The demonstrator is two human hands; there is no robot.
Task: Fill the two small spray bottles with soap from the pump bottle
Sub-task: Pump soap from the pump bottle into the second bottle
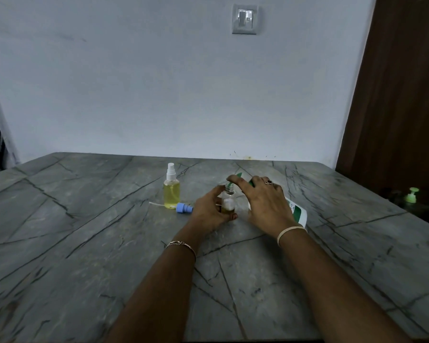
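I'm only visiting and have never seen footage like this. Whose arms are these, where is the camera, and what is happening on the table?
There is no machine here. These are a person's two bare arms, filmed by one wide-angle camera worn on the head, looking forward and down. The left hand holds a small open bottle upright on the grey table. The right hand grips a white-and-green pump bottle, tipped over the small bottle's mouth. A blue spray cap lies on the table to the left. Behind it stands a capped spray bottle holding yellow liquid.
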